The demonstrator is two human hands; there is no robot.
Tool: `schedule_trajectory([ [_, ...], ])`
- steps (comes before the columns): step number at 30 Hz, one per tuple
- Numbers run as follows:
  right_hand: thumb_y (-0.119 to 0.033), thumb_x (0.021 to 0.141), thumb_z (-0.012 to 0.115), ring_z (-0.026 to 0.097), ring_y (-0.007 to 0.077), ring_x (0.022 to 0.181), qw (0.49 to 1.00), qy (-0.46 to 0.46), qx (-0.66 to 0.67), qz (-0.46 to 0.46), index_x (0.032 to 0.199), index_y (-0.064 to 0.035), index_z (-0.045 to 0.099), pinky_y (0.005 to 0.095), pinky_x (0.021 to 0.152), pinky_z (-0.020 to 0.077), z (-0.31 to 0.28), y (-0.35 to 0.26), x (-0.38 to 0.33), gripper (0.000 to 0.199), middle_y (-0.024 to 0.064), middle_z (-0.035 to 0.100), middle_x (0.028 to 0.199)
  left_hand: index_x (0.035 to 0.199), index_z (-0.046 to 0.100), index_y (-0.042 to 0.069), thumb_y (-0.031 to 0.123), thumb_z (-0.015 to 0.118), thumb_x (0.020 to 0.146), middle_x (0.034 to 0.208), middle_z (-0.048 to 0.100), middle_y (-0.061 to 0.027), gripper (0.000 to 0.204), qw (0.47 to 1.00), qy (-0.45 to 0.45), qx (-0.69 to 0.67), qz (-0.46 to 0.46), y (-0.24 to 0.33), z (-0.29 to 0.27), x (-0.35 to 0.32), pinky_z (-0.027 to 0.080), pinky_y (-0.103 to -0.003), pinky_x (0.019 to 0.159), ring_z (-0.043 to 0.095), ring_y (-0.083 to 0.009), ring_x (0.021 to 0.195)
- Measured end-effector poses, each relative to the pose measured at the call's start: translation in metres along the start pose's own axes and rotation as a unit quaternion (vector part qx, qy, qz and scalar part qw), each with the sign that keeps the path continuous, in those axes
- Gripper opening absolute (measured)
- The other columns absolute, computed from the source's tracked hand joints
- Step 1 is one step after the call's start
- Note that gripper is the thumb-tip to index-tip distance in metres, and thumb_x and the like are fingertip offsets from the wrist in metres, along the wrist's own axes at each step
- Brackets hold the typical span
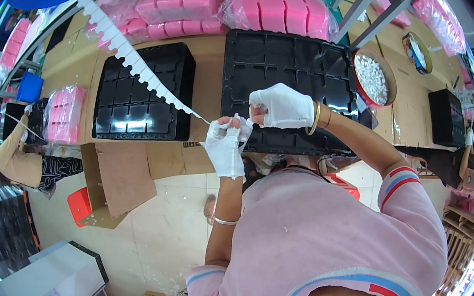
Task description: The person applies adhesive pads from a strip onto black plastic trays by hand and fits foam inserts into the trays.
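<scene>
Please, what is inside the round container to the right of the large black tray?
Many small white pieces lie inside the round container. They hide its bottom, so anything beneath them cannot be seen.

A pink shirt [315,215] trimmed in blue and red is worn with white gloves [288,107], a golden bangle [317,118] and a pale bracelet [226,222].
</scene>
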State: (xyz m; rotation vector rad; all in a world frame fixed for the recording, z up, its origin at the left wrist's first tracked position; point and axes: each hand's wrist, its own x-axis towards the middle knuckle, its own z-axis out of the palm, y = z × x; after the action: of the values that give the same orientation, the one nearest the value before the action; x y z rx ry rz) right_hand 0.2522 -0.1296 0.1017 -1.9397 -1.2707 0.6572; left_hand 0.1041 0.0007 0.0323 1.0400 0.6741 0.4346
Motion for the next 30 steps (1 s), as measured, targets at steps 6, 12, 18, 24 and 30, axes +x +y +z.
schedule_trajectory([
  [6,-0.007,0.082,0.076,0.071,0.0251,0.071,0.998,0.052,0.038,-0.028,0.094,-0.0026,0.067,0.0328,0.069,0.0556,0.008,-0.005,0.001,0.015,0.0126,0.069,0.077,0.100,0.065,0.001,0.009,0.075,0.093,0.088,0.071,-0.0049,0.015,1.000,-0.018,-0.018,-0.011,0.004,0.001,-0.011,0.054,-0.022,0.063,0.067,-0.0094,0.075],
  [12,-0.007,0.081,0.076,0.069,0.0296,0.073,0.994,0.026,-0.045,-0.095,0.097,-0.0032,0.072,0.0345,0.069,0.0551,0.012,0.000,0.002,0.016,0.0138,0.069,0.082,0.102,0.066,0.003,0.013,0.076,0.093,0.086,0.069,-0.0032,0.017,0.998,-0.024,0.047,-0.023,0.013,0.002,-0.026,0.052,-0.021,0.057,0.065,-0.0094,0.067],
  [18,-0.009,0.079,0.073,0.066,0.0340,0.070,0.998,0.020,-0.014,-0.066,0.085,-0.0045,0.069,0.0391,0.064,0.0527,0.025,-0.015,-0.011,0.009,0.0151,0.064,0.076,0.100,0.066,0.000,0.014,0.073,0.095,0.081,0.070,-0.0052,0.016,0.995,-0.023,0.075,-0.055,0.024,-0.005,-0.040,0.047,-0.021,0.052,0.062,-0.0094,0.060],
  [24,-0.005,0.080,0.071,0.066,0.0321,0.070,0.997,-0.013,-0.025,-0.075,0.086,-0.0022,0.070,0.0364,0.066,0.0538,0.035,-0.007,-0.004,0.007,0.0150,0.066,0.077,0.095,0.065,0.004,0.016,0.074,0.095,0.076,0.066,-0.0022,0.015,0.993,0.085,0.078,-0.015,0.002,-0.017,-0.049,0.031,-0.023,0.045,0.048,-0.0061,0.050],
  [30,-0.010,0.081,0.068,0.066,0.0354,0.070,0.991,-0.024,-0.112,-0.064,0.081,-0.0053,0.069,0.0403,0.064,0.0529,0.046,0.008,0.008,0.005,0.0156,0.065,0.074,0.090,0.059,0.005,0.013,0.073,0.095,0.067,0.058,-0.0005,0.018,0.990,0.139,0.018,0.029,-0.019,-0.044,-0.054,0.033,-0.023,0.043,0.044,-0.0051,0.045],
])
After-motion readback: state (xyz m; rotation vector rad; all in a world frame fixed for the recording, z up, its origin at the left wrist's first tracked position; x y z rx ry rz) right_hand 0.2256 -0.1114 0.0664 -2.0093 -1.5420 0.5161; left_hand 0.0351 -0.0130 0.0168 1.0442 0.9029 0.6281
